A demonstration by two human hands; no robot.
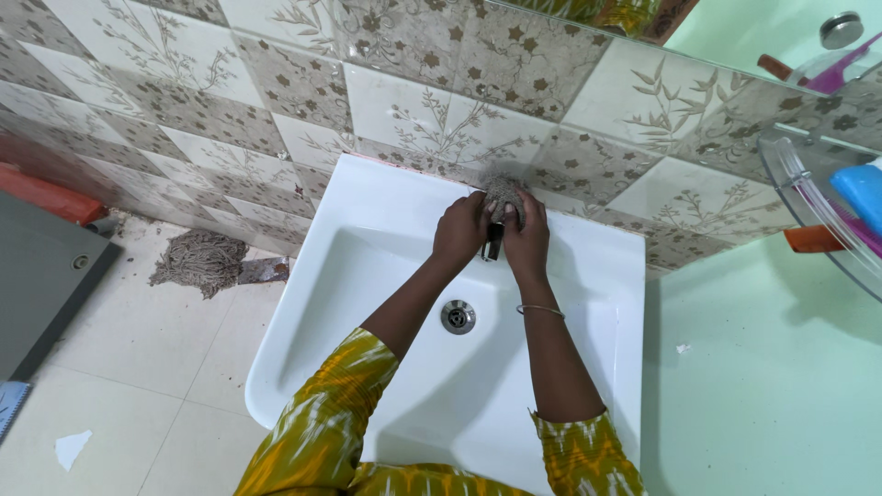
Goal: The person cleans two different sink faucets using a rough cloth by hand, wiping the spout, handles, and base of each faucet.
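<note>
Both hands, left hand [459, 231] and right hand [526, 237], fingers curled around a grey, wiry scrubbing pad [503, 195] at the white ceramic sink's [588, 276] far rim.

Left hand [461, 230] and right hand [527, 237] pressing grey scrubber [503, 195] around dark tap [493, 242], above white sink [367, 276].
</note>
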